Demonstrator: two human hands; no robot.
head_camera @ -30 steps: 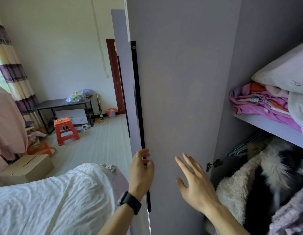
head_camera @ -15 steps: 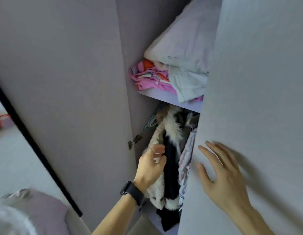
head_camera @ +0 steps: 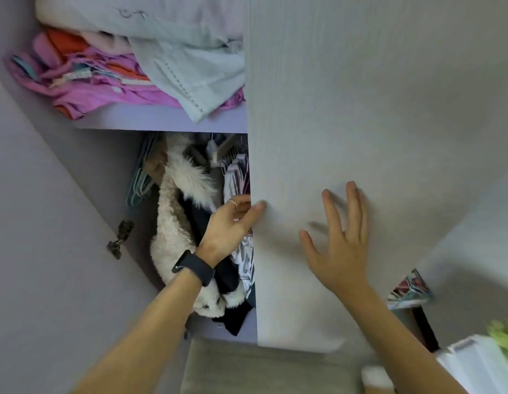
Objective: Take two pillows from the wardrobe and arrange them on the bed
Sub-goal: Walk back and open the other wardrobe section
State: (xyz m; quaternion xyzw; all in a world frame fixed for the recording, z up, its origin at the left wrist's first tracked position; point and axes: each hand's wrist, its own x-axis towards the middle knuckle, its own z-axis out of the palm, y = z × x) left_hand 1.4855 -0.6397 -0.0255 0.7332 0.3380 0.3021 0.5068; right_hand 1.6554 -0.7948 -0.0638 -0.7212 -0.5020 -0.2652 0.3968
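The wardrobe stands half open in front of me. A pale lilac pillow point(head_camera: 150, 12) lies on top of folded clothes on the upper shelf point(head_camera: 162, 118). The right wardrobe door point(head_camera: 360, 109) covers the right half. My left hand point(head_camera: 233, 223), with a black watch on the wrist, grips that door's left edge, thumb on the front and fingers behind it. My right hand point(head_camera: 338, 240) lies flat on the door's face with fingers spread. The left door point(head_camera: 34, 223) is swung open at the left.
Pink and orange folded clothes point(head_camera: 85, 78) and a pale cloth point(head_camera: 196, 78) sit under the pillow. Below the shelf hang a fluffy white coat point(head_camera: 173, 231), dark garments and hangers point(head_camera: 139, 177). White bedding point(head_camera: 480, 365) shows at the bottom right.
My left hand left the left door's edge, crossed the opening and took hold of the right door's edge. My view swung right and up into the wardrobe. My right hand stayed flat on the door.
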